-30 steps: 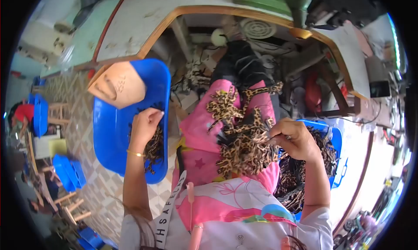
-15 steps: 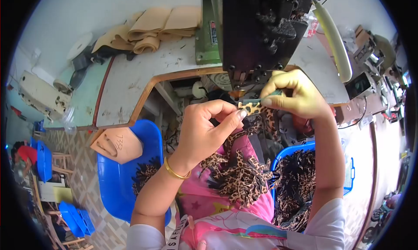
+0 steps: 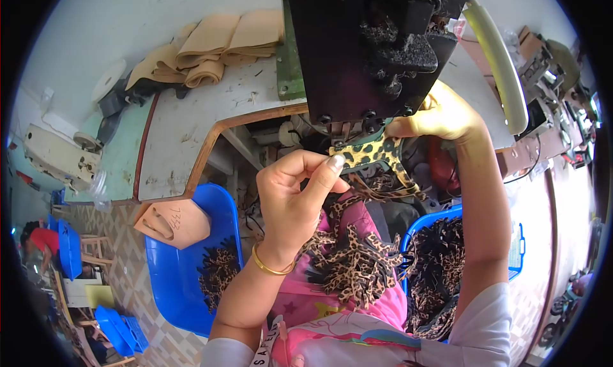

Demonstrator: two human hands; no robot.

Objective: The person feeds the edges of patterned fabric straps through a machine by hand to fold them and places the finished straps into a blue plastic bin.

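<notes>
A leopard-print strap piece [image 3: 365, 153] is stretched between my two hands, right under the head of a black machine [image 3: 377, 54]. My left hand [image 3: 295, 198] pinches its left end between thumb and fingers. At the right end, my right hand [image 3: 440, 114] grips the piece near the machine head, which hides part of the fingers. Narrow strips of the same print hang down from the piece. On my lap lies a pile of leopard-print strips [image 3: 357, 261].
A blue tub [image 3: 163, 284] with a marked brown paper pattern [image 3: 175, 223] stands at left. More strips fill a blue basket [image 3: 408, 229] at right. The cut-out table edge [image 3: 207, 153] curves around the machine; tan folded sheets [image 3: 204, 44] lie on top. A person in red works far left.
Both hands have brought the leopard-print piece up to the machine head, my right hand partly behind it. More of the printed side now shows, and the view has shifted slightly.
</notes>
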